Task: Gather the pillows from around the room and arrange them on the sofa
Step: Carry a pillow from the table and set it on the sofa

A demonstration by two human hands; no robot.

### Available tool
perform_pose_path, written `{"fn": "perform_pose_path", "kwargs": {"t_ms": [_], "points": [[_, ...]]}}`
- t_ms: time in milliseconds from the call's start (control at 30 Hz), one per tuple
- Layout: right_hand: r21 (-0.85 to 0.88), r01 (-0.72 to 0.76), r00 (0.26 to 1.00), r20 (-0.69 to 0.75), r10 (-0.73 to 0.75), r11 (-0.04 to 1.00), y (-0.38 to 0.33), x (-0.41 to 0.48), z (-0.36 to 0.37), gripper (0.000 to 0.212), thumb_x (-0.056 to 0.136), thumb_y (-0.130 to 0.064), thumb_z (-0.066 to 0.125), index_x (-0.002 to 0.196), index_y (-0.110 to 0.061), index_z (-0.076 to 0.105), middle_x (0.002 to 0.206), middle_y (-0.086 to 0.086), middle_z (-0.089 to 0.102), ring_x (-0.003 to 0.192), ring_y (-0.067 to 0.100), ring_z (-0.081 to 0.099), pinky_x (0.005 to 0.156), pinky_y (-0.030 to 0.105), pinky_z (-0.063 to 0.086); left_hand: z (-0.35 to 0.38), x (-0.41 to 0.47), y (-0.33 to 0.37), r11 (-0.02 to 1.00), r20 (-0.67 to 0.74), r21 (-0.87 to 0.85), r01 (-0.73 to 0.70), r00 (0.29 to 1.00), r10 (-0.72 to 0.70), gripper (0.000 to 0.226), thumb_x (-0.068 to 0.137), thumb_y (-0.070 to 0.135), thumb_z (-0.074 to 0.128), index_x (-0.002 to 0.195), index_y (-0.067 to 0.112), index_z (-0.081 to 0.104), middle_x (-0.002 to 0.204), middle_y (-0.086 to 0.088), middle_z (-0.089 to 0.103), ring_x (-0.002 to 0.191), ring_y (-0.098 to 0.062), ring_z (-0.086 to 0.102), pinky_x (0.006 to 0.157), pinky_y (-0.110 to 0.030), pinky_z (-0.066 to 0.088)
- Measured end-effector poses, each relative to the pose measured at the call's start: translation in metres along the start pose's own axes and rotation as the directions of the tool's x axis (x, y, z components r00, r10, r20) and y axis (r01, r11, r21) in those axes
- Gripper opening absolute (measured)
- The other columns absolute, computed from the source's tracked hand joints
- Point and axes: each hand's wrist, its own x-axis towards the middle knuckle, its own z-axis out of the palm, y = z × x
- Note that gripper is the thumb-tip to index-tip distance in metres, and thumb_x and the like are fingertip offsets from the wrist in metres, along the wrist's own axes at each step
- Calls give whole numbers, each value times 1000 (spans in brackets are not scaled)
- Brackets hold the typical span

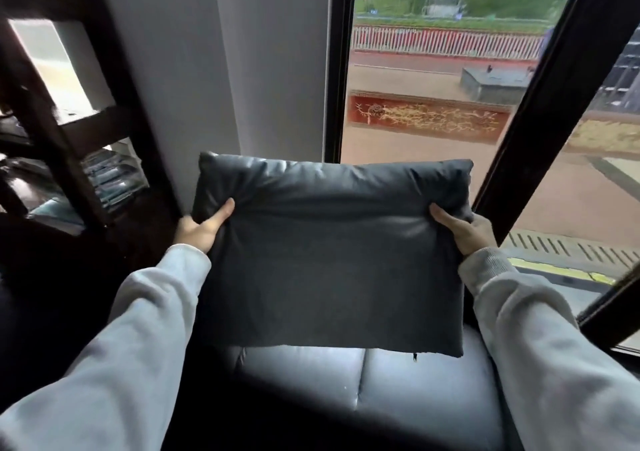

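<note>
A dark grey rectangular pillow (329,253) is held up in front of me, above the seat of a grey leather sofa (363,381). My left hand (204,225) grips its left edge with the thumb on the front face. My right hand (460,230) grips the right edge the same way. The pillow's top part is shiny leather and the lower part is matte fabric. It hides the sofa's back. Both arms wear light grey sleeves.
A dark wooden shelf unit (69,131) with items on its shelves stands at the left, close to the sofa. A grey wall (214,69) rises behind. A large dark-framed window (433,79) fills the right side, with a street outside.
</note>
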Motion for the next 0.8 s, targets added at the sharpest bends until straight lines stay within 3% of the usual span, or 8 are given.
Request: {"fn": "perform_pose_path", "kwargs": {"t_ms": [133,200,300,400,467,567,667,800], "points": [[15,-61,997,48,60,998,0,53,35,68,41,-50,104,94,-12,84,101,14,80,101,35,75,93,47,59,22,92,15,996,63,83,22,998,-27,58,68,65,85,101,22,66,99,7,68,94,-19,64,88,-27,44],[-4,-43,998,48,43,999,6,72,48,74,43,-47,104,102,-11,79,106,13,79,105,35,74,93,49,59,39,132,15,994,98,105,11,995,-21,55,75,55,85,108,16,65,102,3,68,101,-23,63,87,-27,43],[-36,-15,999,-35,13,999,17,96,70,90,46,-40,103,124,-19,64,110,2,79,101,18,76,79,31,62,72,172,4,996,141,77,-42,990,31,63,82,35,85,133,8,57,118,-2,66,108,-21,63,83,-20,45],[-109,16,997,-79,-25,994,40,132,87,76,65,-21,98,132,-20,63,118,1,76,104,12,74,83,26,60,108,212,-14,991,194,107,-79,979,58,64,88,15,81,141,9,46,126,-2,59,112,-18,58,86,-17,42],[-166,12,993,-111,-31,986,63,164,95,73,70,-16,95,135,-18,61,123,2,73,111,15,71,97,34,56,132,243,-32,985,222,156,-69,974,33,60,89,14,80,138,8,48,127,-3,60,116,-20,59,91,-22,42],[-241,-49,992,-121,20,969,100,206,109,77,70,-21,95,137,-14,56,129,6,69,117,22,66,105,42,52,164,287,-67,966,223,254,-45,975,-14,55,89,21,80,134,8,51,135,-10,61,125,-27,58,100,-31,42],[-235,-131,986,-130,102,963,154,250,124,75,69,-16,95,134,-12,58,127,7,68,118,25,65,99,36,51,199,328,-114,940,184,342,17,979,-84,57,89,27,79,135,12,49,140,-13,57,130,-32,53,104,-35,39],[-193,-260,958,-172,228,946,226,293,138,58,66,-9,95,112,-25,63,115,3,73,112,24,69,97,37,55,235,376,-178,898,160,424,119,966,-203,62,86,33,80,137,18,47,142,-11,57,131,-36,53,110,-45,42]]}}
